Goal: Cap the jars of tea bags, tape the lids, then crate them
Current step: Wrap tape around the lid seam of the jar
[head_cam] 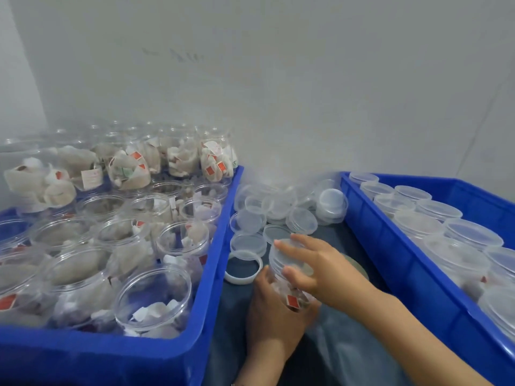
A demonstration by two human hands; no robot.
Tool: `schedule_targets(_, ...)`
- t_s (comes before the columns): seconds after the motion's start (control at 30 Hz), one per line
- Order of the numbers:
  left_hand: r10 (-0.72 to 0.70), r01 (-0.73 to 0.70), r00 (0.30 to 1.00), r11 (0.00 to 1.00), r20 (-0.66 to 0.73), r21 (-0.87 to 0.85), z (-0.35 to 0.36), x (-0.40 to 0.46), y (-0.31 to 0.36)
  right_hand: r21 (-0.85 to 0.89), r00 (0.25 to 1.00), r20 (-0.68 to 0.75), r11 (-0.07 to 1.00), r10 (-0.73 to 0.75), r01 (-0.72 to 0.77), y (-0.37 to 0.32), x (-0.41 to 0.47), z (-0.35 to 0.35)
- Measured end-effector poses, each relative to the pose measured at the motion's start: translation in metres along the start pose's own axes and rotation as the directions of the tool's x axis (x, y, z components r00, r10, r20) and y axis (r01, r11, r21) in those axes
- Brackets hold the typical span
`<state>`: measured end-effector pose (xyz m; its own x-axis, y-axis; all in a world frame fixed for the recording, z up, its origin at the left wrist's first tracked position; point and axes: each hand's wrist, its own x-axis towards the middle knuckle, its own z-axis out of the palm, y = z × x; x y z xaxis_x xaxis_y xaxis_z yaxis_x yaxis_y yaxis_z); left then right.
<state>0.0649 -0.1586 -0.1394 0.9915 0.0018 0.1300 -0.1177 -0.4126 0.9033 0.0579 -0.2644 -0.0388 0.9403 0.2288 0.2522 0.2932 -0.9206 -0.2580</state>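
Between the two blue crates, the left hand point(274, 310) grips a jar point(289, 277) from below, tilted mouth-away. The right hand point(315, 263) curls over its lid point(287, 247), sitting directly on the jar's axis, likely to be twisted down.

Left hand point(274, 316) gripped a clear jar point(289, 277) of tea bags from below; right hand point(315, 263) lay over its lid point(287, 249), fingers curled round the rim. Loose lids point(281, 210) were heaped on the grey surface point(239, 302) between two blue crates — left crate point(211, 263) packed with open jars point(156, 291), some stacked; right crate point(390, 246) held capped jars point(457, 254). White wall point(278, 79) stood behind.
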Motion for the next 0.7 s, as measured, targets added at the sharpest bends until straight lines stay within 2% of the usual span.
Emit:
schedule_targets(0.13, 0.019, -0.019, 1.000, 1.000, 0.007, -0.021, -0.002, -0.002, 0.003, -0.050, 0.996, -0.091, 0.999, 0.004, -0.008, -0.005, -0.005, 0.010)
schedule_targets(0.4, 0.046, -0.045, 0.999, 0.999, 0.005, -0.029, -0.002, -0.003, 0.003, -0.047, 0.991, -0.134, 0.999, -0.019, 0.013, -0.003, -0.007, 0.014)
schedule_targets(0.53, 0.043, -0.043, 0.999, 0.999, -0.003, -0.033, 0.000, 0.000, 0.001, -0.095, 0.999, -0.043, 0.995, -0.034, 0.030, 0.001, -0.003, 0.010)
schedule_targets(0.7, 0.054, -0.054, 0.999, 0.995, 0.000, -0.089, -0.001, 0.002, 0.000, -0.005, 0.994, 0.078, 0.997, -0.076, 0.077, 0.006, 0.000, -0.002)
